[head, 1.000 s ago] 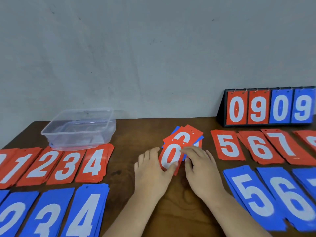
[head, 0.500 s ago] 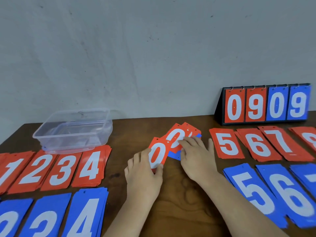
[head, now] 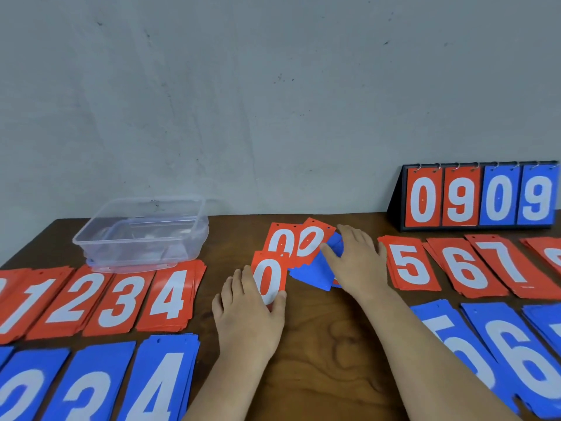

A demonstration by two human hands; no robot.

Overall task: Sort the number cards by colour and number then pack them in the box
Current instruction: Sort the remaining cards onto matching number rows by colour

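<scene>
Pinching red 0 card (head: 268,279) btwn L hand's (head: 247,317) thumb & fingers (head: 243,282).

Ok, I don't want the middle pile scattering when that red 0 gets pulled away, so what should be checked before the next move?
1. Left hand grips the red 0 card: ok.
2. Right hand lies flat on the blue cards, pinning them: ok.
3. Held card clear of the two other red 0 cards: not ok, its top overlaps one.
4. Colours separated there: not ok, red and blue lie mixed.
5. Bare table in front for a new pile: ok.
6. Clear box empty: cannot tell through the reflections.
</scene>
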